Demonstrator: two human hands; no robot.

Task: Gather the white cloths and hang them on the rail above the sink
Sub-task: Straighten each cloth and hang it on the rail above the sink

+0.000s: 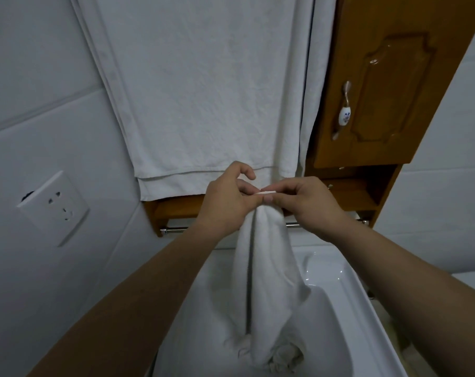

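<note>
A bunched white cloth (266, 281) hangs from my two hands down into the white sink (337, 303). My left hand (228, 200) and my right hand (307, 202) meet at its top edge and pinch it between fingertips. Just behind and below them runs a chrome rail (176, 229) under a wooden shelf; the cloth and my hands hide its middle. A large white towel (203, 99) hangs flat on the wall above, its lower hem right behind my hands.
A wooden cabinet (388, 85) with a ceramic handle stands to the right, with open shelves beneath it. A white wall socket (54, 208) sits on the tiled wall at the left.
</note>
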